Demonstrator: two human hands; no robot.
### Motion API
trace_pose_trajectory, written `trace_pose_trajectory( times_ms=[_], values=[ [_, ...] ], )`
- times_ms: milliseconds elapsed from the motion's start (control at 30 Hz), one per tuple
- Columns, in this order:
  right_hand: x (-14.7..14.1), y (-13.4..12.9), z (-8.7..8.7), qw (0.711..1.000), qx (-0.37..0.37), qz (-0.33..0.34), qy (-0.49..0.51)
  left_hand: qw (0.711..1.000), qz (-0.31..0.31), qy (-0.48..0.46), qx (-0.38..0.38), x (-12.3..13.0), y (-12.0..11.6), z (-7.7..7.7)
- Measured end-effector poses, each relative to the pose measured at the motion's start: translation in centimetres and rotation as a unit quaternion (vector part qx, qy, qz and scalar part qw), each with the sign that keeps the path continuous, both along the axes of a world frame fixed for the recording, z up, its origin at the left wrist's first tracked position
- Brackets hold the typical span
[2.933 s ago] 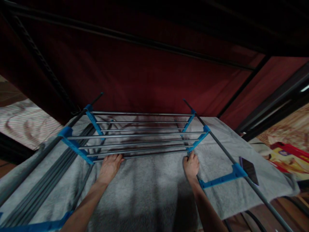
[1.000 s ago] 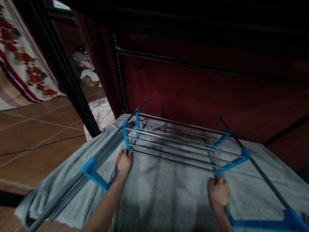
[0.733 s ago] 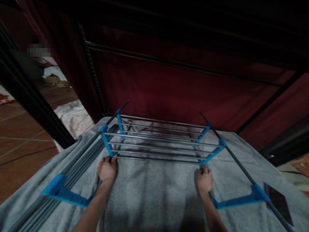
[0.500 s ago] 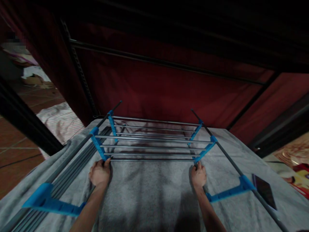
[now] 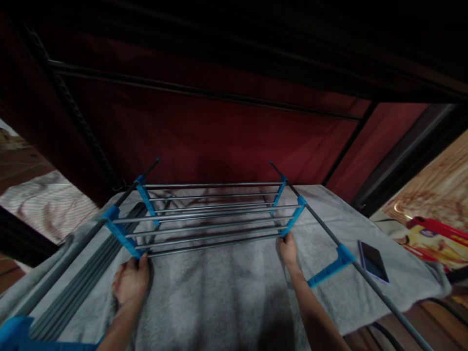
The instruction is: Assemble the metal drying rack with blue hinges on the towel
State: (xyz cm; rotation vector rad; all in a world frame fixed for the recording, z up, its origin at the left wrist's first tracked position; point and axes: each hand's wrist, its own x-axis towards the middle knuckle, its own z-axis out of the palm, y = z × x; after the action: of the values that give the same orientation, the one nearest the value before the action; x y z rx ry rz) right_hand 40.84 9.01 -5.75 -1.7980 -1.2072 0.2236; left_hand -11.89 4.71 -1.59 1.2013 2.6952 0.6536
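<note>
A partly assembled rack of thin grey metal tubes and blue plastic brackets lies on a grey cloth. My left hand has its fingers closed at the lower end of the nearer left blue bracket. On the other side, my right hand grips the lower end of the matching right bracket. Cross tubes span between these brackets. Closer to me, another blue bracket sits on the long right pole, and one more is cut off at the lower left.
Several loose grey tubes lie along the left side. A phone rests on the grey cloth at the right. Beyond it is a red and yellow package. Dark red fabric hangs behind the rack on a dark frame.
The view has turned to the right, so the rack appears farther left and more of the red and yellow package shows. Both hands stay at the lower bracket ends.
</note>
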Motion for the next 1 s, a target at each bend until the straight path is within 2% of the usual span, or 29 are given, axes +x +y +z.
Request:
trace_pose_trajectory(
  times_ms=[167,333,567,1000],
  values=[
    [0.8,0.7,0.2,0.998,0.001,0.023,0.062,0.999,0.005,-0.018,-0.027,0.1,0.1,0.5],
    [0.7,0.5,0.3,0.996,0.013,0.027,0.079,0.999,0.009,-0.027,-0.027,0.0,0.2,0.5],
    [0.2,0.5,0.3,0.998,0.017,-0.014,0.06,0.999,0.022,-0.031,-0.025,0.1,0.3,0.7],
    [1.3,1.2,-0.2,0.999,-0.019,-0.049,-0.009,0.999,0.019,0.032,-0.014,2.1,1.3,1.1]
  ],
)
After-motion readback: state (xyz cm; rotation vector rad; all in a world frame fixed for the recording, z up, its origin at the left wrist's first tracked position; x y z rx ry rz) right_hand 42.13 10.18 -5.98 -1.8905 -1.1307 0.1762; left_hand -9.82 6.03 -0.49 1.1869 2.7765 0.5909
